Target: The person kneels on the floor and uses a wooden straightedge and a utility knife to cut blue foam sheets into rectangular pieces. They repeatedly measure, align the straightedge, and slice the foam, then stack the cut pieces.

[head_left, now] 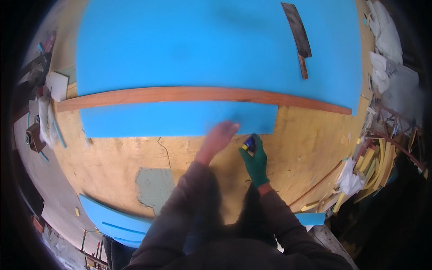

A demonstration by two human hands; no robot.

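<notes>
My left hand [220, 139], bare and smeared by motion, is over the near edge of a narrow blue foam strip [171, 119]; its fingers do not show clearly. In a green glove, my right hand [255, 163] is closed around a small rounded dark-blue and yellow object [249, 144] just off the strip's near right corner. Beyond the strip lies a large blue foam sheet [180, 49]. A long reddish wooden batten [193, 93] runs crosswise between strip and sheet, overlapping their edges. Far right on the sheet rests a wide-bladed saw or knife [297, 31] with a wooden handle.
Everything lies on a worn yellowish wooden tabletop [306, 153] with a crack and a grey-green patch [155, 186]. Blue foam pieces [114, 220] are at the near left. Yellow offcuts [375, 166] and a white bag [351, 177] crowd the right edge.
</notes>
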